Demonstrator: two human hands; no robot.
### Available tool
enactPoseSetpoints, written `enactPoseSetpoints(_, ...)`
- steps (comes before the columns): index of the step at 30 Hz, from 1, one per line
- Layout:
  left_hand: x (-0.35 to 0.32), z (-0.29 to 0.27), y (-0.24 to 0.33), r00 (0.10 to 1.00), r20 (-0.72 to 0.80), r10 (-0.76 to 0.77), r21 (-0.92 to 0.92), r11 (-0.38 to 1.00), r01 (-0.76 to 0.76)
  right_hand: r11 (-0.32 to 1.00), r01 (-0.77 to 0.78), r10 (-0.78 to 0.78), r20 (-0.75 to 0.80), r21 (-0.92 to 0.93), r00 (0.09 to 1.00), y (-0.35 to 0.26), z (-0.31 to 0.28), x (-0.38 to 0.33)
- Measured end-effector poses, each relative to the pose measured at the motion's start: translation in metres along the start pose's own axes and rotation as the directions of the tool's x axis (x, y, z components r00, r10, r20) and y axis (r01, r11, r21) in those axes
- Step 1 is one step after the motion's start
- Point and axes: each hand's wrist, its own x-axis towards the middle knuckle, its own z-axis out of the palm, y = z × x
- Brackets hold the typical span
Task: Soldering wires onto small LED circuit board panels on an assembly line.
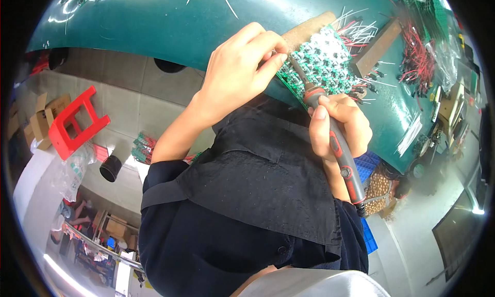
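Note:
My right hand (340,126) grips a red and black soldering iron (335,142) like a pen, its tip reaching up onto a green panel of small circuit boards (325,65) with white parts. My left hand (240,70) rests at the panel's left edge, fingers pinched together by the iron's tip; what they pinch is too small to tell. The panel lies on a wooden block (309,31) on the dark green table (154,23). My dark shirt fills the lower middle.
Red and white wire pieces (412,59) and a wooden strip (376,49) lie right of the panel. A red plastic stool (75,124), cardboard boxes (41,121) and a black cup (110,168) stand on the floor at left. A blue crate (367,165) sits under the table.

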Motion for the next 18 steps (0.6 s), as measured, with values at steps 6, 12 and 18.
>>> enactPoseSetpoints(6,0.007,-0.019,0.014,0.939,-0.088,-0.331,-0.901,0.430,0.067,0.985,-0.166,0.169,-0.105,0.039,0.980,-0.006,-0.013,0.011)
enactPoseSetpoints(12,0.036,-0.071,0.055,0.992,0.112,0.065,-0.774,-0.620,0.128,0.942,0.026,0.047,0.206,-0.336,0.977,0.011,-0.001,0.010)
enactPoseSetpoints(18,0.067,-0.042,0.053,0.987,-0.114,0.109,-0.951,0.275,-0.140,0.935,0.119,-0.095,0.089,-0.334,0.992,0.011,-0.003,0.004)
